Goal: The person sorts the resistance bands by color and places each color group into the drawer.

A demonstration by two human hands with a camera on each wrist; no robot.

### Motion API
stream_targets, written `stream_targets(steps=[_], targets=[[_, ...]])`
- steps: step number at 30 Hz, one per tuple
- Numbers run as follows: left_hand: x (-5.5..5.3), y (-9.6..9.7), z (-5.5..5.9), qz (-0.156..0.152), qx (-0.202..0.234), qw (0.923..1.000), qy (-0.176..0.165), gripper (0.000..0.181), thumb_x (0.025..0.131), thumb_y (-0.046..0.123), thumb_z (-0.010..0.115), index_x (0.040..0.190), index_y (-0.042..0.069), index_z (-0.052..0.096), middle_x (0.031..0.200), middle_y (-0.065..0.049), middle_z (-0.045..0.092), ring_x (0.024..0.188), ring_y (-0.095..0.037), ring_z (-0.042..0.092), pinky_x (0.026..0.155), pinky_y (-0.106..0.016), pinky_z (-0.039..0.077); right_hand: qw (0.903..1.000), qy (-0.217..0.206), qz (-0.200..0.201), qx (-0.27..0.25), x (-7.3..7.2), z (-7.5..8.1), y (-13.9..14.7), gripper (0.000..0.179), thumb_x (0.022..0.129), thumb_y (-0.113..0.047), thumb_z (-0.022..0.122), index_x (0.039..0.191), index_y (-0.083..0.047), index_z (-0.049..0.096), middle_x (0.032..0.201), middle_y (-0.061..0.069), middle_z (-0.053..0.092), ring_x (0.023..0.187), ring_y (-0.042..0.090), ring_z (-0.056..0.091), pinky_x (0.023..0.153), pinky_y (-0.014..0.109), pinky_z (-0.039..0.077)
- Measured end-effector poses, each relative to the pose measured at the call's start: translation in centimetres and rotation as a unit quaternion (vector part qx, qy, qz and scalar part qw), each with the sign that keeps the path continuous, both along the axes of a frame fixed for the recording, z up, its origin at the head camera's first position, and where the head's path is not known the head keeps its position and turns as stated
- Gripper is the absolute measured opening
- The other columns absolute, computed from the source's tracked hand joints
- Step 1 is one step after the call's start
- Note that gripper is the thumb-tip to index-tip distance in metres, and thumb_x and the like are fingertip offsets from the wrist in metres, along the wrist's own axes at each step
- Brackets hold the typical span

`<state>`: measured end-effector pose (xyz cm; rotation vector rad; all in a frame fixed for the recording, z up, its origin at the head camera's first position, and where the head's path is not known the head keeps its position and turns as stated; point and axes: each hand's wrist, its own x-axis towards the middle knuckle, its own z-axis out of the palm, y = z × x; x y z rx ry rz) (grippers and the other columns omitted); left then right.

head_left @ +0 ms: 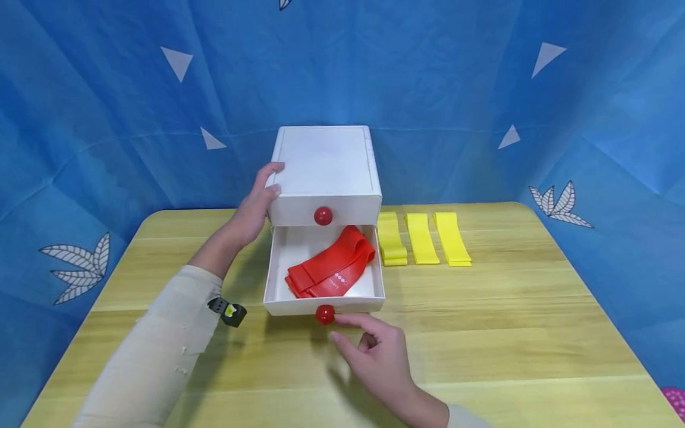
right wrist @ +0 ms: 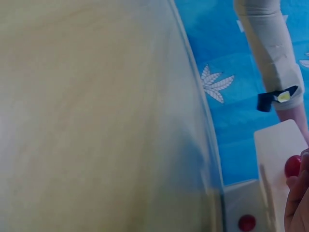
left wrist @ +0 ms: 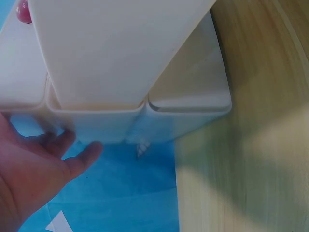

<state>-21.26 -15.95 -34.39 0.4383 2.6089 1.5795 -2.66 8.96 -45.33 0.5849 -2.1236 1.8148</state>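
A white drawer cabinet [head_left: 323, 160] stands at the table's back, its middle drawer [head_left: 285, 244] pulled out. Folded red resistance bands [head_left: 329, 267], printed with "Heavy", lie inside that drawer. My left hand [head_left: 254, 205] rests against the cabinet's left side, fingertips at the upper edge and thumb near the front corner; the left wrist view shows its fingers [left wrist: 84, 157] along the side wall. At the drawer's red knob [head_left: 324, 314], my right hand [head_left: 380, 353] has its index fingertip on the right side, while the thumb sits lower, apart from it. The other right fingers are bent.
Three folded yellow bands [head_left: 421, 239] lie in a row right of the cabinet. The upper drawer is closed, with its own red knob [head_left: 323, 216]. Below the pulled-out drawer, another closed front carries a red knob [right wrist: 247, 223]. A blue patterned cloth [head_left: 444, 89] hangs behind the table.
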Motion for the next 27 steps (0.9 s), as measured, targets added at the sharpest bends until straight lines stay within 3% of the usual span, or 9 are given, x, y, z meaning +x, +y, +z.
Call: stream_targets(steps=[9, 17, 24, 27], targets=[[0.0, -0.1, -0.2, -0.002, 0.003, 1.0, 0.009, 0.054, 0.104, 0.04, 0.023, 0.156, 0.034, 0.016, 0.163, -0.002, 0.009, 0.146, -0.028, 0.013, 0.11, -0.064, 0.019, 0.9996, 0.02, -0.021, 0.003, -0.6, -0.7, -0.9, 0.035, 0.075, 0.005, 0.083, 0.107, -0.005, 0.074, 0.095, 0.006, 0.074, 0.039, 0.002, 0.037, 0.033, 0.019, 0.028], [0.0, -0.1, -0.1, -0.003, 0.0, 1.0, 0.009, 0.054, 0.104, 0.041, 0.023, 0.157, 0.033, 0.015, 0.163, -0.003, 0.008, 0.146, -0.029, 0.012, 0.11, -0.065, 0.019, 0.9975, 0.01, -0.069, -0.01, -0.8, 0.0, -1.7, 0.035, 0.069, 0.001, 0.089, 0.1, -0.008, 0.076, 0.089, 0.001, 0.075, 0.039, 0.006, 0.037, 0.034, 0.022, 0.028], [0.0, -0.1, -0.1, -0.002, 0.001, 1.0, 0.005, 0.054, 0.103, 0.04, 0.022, 0.157, 0.033, 0.015, 0.163, -0.003, 0.008, 0.146, -0.03, 0.012, 0.109, -0.066, 0.019, 0.9968, 0.019, -0.069, -0.035, -0.4, 1.6, -2.2, 0.029, 0.07, 0.008, 0.086, 0.095, -0.001, 0.075, 0.086, 0.007, 0.075, 0.041, 0.01, 0.037, 0.035, 0.022, 0.028], [0.0, -0.1, -0.1, -0.003, 0.002, 1.0, 0.004, 0.054, 0.104, 0.04, 0.022, 0.157, 0.033, 0.014, 0.163, -0.003, 0.007, 0.146, -0.029, 0.012, 0.11, -0.065, 0.019, 0.9967, 0.012, -0.072, -0.035, -0.5, 1.4, -2.2, 0.028, 0.071, 0.006, 0.086, 0.095, -0.002, 0.076, 0.086, 0.005, 0.075, 0.043, 0.008, 0.038, 0.036, 0.023, 0.028]])
